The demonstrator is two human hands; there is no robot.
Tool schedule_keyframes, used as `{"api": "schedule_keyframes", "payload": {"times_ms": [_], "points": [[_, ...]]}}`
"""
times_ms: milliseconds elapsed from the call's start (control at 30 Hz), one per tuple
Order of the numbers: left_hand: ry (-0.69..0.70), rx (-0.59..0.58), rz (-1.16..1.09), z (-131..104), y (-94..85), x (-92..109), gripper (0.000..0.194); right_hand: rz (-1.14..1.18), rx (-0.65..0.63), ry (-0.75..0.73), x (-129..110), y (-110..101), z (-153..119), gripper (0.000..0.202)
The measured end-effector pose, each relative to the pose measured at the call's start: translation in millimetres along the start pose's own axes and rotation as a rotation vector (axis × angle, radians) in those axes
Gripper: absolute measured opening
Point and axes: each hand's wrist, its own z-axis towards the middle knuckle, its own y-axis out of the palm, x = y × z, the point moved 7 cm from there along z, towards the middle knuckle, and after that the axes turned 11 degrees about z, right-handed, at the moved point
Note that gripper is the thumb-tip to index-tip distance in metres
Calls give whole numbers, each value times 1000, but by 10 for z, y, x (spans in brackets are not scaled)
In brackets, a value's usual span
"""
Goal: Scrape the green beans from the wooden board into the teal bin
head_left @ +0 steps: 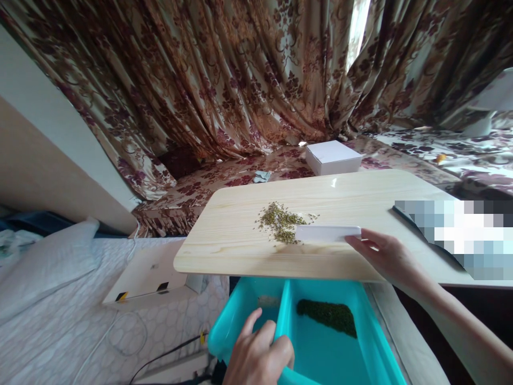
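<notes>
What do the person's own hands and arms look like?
The left hand and right hand are bare: no gloves, and no rings show on the visible fingers. The right forearm shows no sleeve, watch or bracelet. The left forearm is out of view.

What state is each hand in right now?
Left hand: partly curled over the teal bin; grip cannot be told.
Right hand: closed, holding the white bar.

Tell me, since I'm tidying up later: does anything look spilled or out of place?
The small seeds do: they lie loose on the tabletop, not in a container, with strays around the main patch, by the white block in the right hand. They might be spread there on purpose; I can't tell.
</notes>
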Motion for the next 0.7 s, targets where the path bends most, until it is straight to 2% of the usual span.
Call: {"api": "schedule_keyframes", "payload": {"times_ms": [167, 367, 533, 700], "points": [[-31, -13, 37, -45, -24, -77, 38, -8, 27, 12, 14, -19, -7, 35], [-57, 34, 20, -77, -22, -122, 38, -10, 10, -5, -2, -14, -24, 33], [-65, 27, 1, -101, 7, -133, 35, 9, 33, -6, -25, -85, -73, 32], [-79, 53, 24, -124, 0, -150, 39, -3, -17, -18, 31, -63, -111, 34]]}}
